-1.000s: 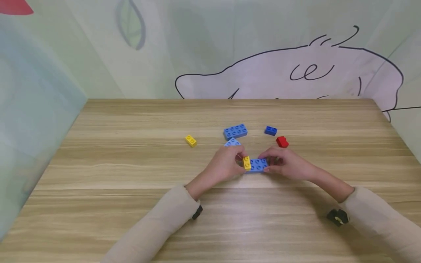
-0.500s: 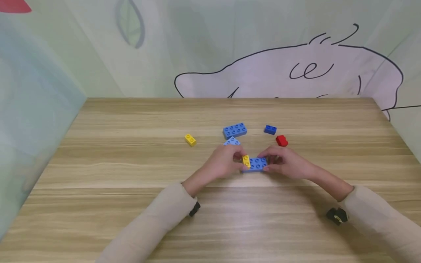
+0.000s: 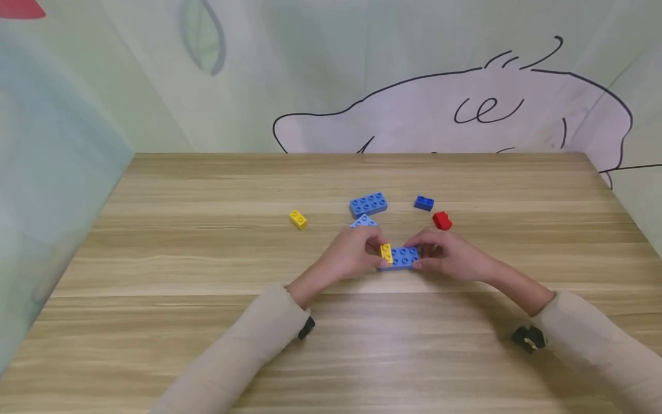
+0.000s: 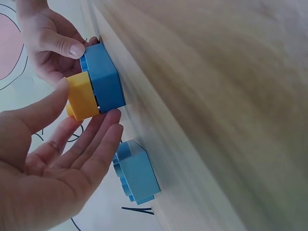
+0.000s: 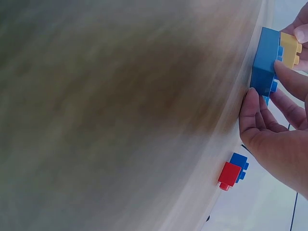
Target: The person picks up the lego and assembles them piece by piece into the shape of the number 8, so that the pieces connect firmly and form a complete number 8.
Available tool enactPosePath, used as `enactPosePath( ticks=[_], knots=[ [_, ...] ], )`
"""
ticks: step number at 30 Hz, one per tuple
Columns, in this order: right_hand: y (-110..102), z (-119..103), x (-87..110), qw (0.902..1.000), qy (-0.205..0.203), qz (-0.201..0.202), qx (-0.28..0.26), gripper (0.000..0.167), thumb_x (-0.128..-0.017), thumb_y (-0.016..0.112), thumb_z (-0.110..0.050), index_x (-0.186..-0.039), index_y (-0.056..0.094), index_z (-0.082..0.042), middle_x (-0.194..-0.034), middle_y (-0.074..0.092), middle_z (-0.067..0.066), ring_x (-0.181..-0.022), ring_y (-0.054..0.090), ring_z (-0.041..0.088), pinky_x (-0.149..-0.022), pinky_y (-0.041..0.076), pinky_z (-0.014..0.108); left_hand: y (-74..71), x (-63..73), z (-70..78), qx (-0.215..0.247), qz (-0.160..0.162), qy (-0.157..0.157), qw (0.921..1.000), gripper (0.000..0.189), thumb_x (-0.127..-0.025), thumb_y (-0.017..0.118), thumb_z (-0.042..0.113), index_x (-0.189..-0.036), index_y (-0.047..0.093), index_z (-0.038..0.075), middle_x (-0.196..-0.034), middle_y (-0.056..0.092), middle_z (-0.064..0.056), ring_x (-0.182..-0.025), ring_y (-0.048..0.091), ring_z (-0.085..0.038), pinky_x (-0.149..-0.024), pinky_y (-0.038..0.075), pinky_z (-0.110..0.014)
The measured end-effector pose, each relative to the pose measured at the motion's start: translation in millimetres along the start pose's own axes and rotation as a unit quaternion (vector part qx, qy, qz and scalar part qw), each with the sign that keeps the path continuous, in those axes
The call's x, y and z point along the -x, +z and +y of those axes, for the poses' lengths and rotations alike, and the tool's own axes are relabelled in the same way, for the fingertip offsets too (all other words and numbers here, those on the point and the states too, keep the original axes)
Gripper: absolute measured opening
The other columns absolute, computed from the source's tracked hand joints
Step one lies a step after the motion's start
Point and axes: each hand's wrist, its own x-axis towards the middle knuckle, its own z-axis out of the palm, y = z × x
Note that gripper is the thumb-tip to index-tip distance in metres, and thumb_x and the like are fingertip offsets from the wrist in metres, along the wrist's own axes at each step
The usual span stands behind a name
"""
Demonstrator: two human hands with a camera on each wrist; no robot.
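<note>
In the head view my left hand pinches a small yellow two-stud brick between thumb and fingers. This brick stands on the left end of a blue eight-stud building brick. My right hand grips the right end of that blue brick with thumb and fingertips. From the left wrist, the yellow brick shows on the studded side of the blue brick, with a narrow gap visible between them. The left thumb touches the yellow brick there. Fingers partly cover the blue brick's left edge in the head view.
Beyond the hands lie a second blue eight-stud brick and a light blue triangular brick, partly behind the left hand. A loose yellow brick lies left; a dark blue brick and a red brick lie right on the wooden table.
The yellow brick has shifted slightly toward the far side on the blue brick, whose near left corner now shows. The hands stay nearly in place, and the loose bricks have not moved.
</note>
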Motion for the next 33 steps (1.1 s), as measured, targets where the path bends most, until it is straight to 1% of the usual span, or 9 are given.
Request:
enactPosePath(
  ticks=[12,21,26,30,33],
  knots=[
    [-0.6,0.5,-0.8,1.0,-0.006,-0.001,0.0,0.034,-0.079,0.07,-0.007,-0.112,0.061,-0.003,-0.095,0.056,0.0,-0.081,0.05,0.016,-0.072,0.049,0.027,-1.2,0.3,0.5,-0.004,-0.002,-0.007,1.0,0.025,-0.079,0.072,0.015,-0.101,0.062,0.008,-0.094,0.063,-0.003,-0.087,0.057,-0.014,-0.076,0.048,-0.025],
    [-0.7,0.4,-0.7,1.0,-0.004,-0.003,0.002,0.034,-0.079,0.07,-0.008,-0.111,0.061,-0.003,-0.094,0.056,0.0,-0.081,0.05,0.016,-0.073,0.049,0.028,0.9,0.3,-2.6,0.02,-0.005,-0.015,0.9997,0.029,-0.079,0.071,0.014,-0.105,0.06,0.009,-0.096,0.062,-0.003,-0.089,0.059,-0.014,-0.075,0.049,-0.023],
    [-0.9,-0.6,-0.7,1.0,-0.007,-0.004,-0.002,0.034,-0.079,0.07,-0.007,-0.111,0.06,-0.002,-0.093,0.056,0.0,-0.081,0.051,0.017,-0.072,0.049,0.027,1.6,0.9,-3.9,0.024,-0.007,-0.014,0.9996,0.028,-0.082,0.069,0.013,-0.107,0.058,0.008,-0.102,0.062,-0.004,-0.094,0.059,-0.015,-0.077,0.05,-0.023],
    [-3.3,-1.1,-0.5,0.9999,0.0,-0.013,-0.011,0.034,-0.08,0.07,-0.008,-0.112,0.06,-0.002,-0.098,0.057,0.003,-0.084,0.052,0.018,-0.075,0.05,0.028,1.8,0.9,-4.4,0.033,-0.006,-0.013,0.9994,0.028,-0.082,0.068,0.012,-0.108,0.058,0.007,-0.106,0.062,-0.005,-0.097,0.059,-0.016,-0.078,0.05,-0.023],
    [-9.3,-1.1,0.0,0.9998,0.011,-0.008,-0.017,0.033,-0.081,0.068,-0.006,-0.113,0.059,-0.002,-0.104,0.058,0.006,-0.089,0.053,0.02,-0.077,0.049,0.029,2.0,0.3,-5.1,0.041,-0.003,-0.012,0.9991,0.028,-0.082,0.068,0.011,-0.109,0.058,0.006,-0.106,0.061,-0.006,-0.097,0.059,-0.016,-0.078,0.05,-0.023]
  ],
)
